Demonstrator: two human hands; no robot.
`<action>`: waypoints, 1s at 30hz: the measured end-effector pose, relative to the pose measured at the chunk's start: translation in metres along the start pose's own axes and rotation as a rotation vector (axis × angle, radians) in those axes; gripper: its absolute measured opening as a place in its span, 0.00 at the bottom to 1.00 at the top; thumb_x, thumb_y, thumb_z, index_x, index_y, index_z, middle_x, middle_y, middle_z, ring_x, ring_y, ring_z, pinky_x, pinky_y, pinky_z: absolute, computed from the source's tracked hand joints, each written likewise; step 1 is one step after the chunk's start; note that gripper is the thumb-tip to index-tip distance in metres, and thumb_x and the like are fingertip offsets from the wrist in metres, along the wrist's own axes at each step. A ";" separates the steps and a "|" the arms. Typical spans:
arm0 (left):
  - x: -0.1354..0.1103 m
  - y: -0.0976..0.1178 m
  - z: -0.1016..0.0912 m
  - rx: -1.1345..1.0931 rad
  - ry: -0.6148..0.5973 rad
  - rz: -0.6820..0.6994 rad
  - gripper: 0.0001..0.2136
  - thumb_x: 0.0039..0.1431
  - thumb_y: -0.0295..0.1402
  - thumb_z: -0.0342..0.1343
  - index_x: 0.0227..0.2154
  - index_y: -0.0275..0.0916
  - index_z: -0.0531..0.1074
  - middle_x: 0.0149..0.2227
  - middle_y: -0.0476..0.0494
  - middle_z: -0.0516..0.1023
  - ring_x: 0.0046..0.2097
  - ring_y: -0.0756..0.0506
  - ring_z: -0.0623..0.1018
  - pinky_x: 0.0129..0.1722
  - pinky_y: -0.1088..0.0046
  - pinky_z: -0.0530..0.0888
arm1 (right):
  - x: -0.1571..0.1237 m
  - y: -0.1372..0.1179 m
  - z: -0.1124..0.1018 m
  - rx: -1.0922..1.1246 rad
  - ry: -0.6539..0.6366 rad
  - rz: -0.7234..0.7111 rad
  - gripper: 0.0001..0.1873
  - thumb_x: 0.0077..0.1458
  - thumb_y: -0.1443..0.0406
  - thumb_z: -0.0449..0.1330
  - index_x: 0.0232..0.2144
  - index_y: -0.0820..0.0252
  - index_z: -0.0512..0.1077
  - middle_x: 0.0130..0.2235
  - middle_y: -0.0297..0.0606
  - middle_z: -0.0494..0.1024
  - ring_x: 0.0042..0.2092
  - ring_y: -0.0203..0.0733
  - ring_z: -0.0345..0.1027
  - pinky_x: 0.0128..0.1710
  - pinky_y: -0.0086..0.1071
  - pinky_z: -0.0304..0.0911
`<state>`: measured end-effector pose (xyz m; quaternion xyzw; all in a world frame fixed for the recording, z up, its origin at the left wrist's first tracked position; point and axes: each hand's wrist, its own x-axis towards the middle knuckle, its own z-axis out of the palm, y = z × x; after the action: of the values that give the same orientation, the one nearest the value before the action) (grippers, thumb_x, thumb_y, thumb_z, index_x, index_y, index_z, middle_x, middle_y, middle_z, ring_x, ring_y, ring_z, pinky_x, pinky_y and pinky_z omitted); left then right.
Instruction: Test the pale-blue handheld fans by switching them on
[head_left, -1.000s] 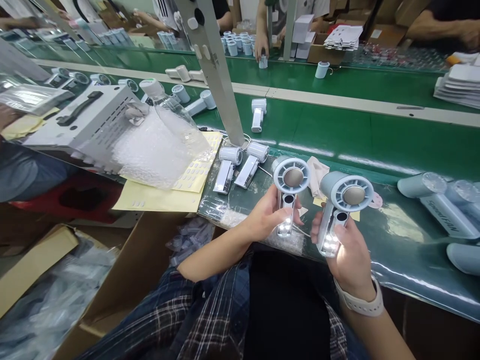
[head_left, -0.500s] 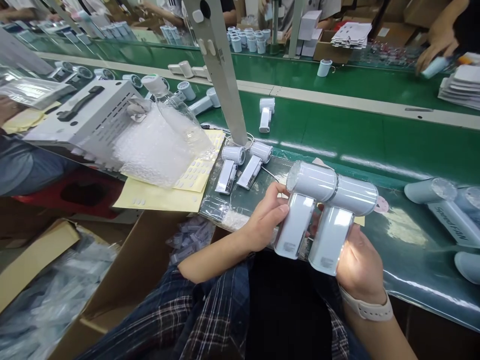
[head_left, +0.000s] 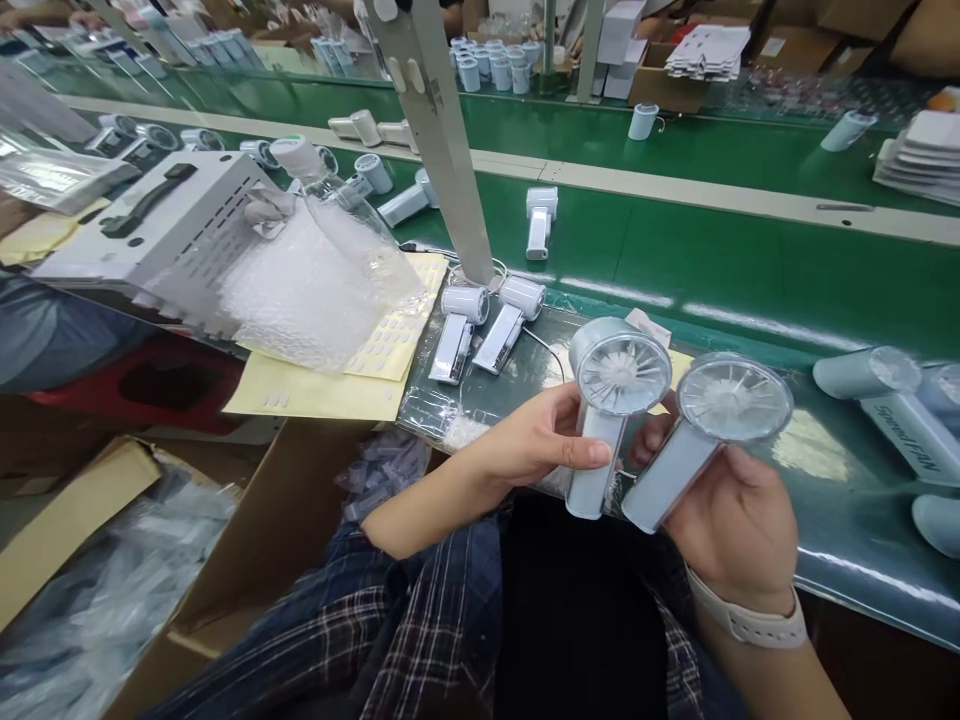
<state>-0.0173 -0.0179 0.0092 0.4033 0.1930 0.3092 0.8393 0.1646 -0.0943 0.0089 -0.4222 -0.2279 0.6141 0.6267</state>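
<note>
My left hand (head_left: 551,440) is closed around the handle of a pale blue handheld fan (head_left: 622,375), its thumb across the front. My right hand (head_left: 731,530) grips a second handheld fan (head_left: 733,400) by the handle from behind and the side. Both fans turn their round bladed faces up toward me, and their handles tilt down to the left. The two fan heads are slightly apart. Left of my left hand, two more handheld fans (head_left: 454,345) lie side by side on the clear-covered bench (head_left: 427,405).
A metal post (head_left: 442,150) rises behind the bench. Left stand a white metal box (head_left: 142,215), a bubble-wrap bag (head_left: 292,290) and yellow sticker sheets (head_left: 322,390). Below is a carton (head_left: 247,540) of plastic bags. A green conveyor (head_left: 675,230) carries a fan (head_left: 540,222); more fans (head_left: 892,410) lie right.
Both fans have turned in my hands, from their cylindrical sides to their bladed faces. Their heads, touching before, are now apart. At far right, another person's hand has let go of a blue part.
</note>
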 end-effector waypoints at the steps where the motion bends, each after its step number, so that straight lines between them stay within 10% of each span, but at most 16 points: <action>1: 0.001 -0.001 0.000 -0.002 0.004 0.002 0.28 0.47 0.45 0.79 0.45 0.37 0.73 0.38 0.44 0.78 0.38 0.47 0.78 0.42 0.69 0.75 | 0.000 0.000 0.001 0.010 -0.013 -0.005 0.18 0.62 0.48 0.61 0.37 0.53 0.82 0.33 0.39 0.77 0.35 0.44 0.72 0.36 0.38 0.74; 8: 0.000 -0.012 0.003 -0.012 0.058 0.042 0.27 0.60 0.56 0.67 0.47 0.38 0.72 0.41 0.43 0.78 0.39 0.47 0.79 0.38 0.71 0.76 | -0.004 -0.002 0.003 0.013 -0.032 -0.012 0.22 0.60 0.45 0.61 0.34 0.57 0.81 0.33 0.41 0.77 0.32 0.42 0.70 0.30 0.35 0.70; 16: -0.002 -0.011 0.000 0.007 -0.056 0.041 0.25 0.65 0.46 0.67 0.58 0.41 0.69 0.55 0.35 0.81 0.53 0.37 0.84 0.55 0.58 0.79 | -0.010 -0.009 -0.002 0.078 0.015 -0.095 0.19 0.52 0.49 0.71 0.40 0.54 0.83 0.34 0.39 0.80 0.35 0.45 0.75 0.29 0.35 0.74; 22: -0.002 -0.007 -0.004 0.095 0.014 0.014 0.30 0.50 0.46 0.78 0.49 0.40 0.69 0.44 0.38 0.86 0.47 0.40 0.86 0.46 0.67 0.80 | -0.011 0.001 -0.009 0.008 0.259 -0.159 0.21 0.63 0.49 0.63 0.53 0.50 0.79 0.39 0.38 0.86 0.40 0.52 0.82 0.40 0.49 0.80; 30: 0.005 -0.008 -0.005 0.068 0.090 0.045 0.34 0.39 0.53 0.80 0.39 0.40 0.67 0.34 0.46 0.85 0.36 0.46 0.84 0.38 0.71 0.78 | -0.011 0.004 -0.002 -0.099 0.312 -0.148 0.22 0.65 0.50 0.64 0.56 0.51 0.77 0.37 0.33 0.86 0.33 0.43 0.81 0.36 0.39 0.79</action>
<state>-0.0143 -0.0155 -0.0006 0.4216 0.2316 0.3391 0.8084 0.1627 -0.1056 0.0071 -0.5248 -0.1884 0.4814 0.6762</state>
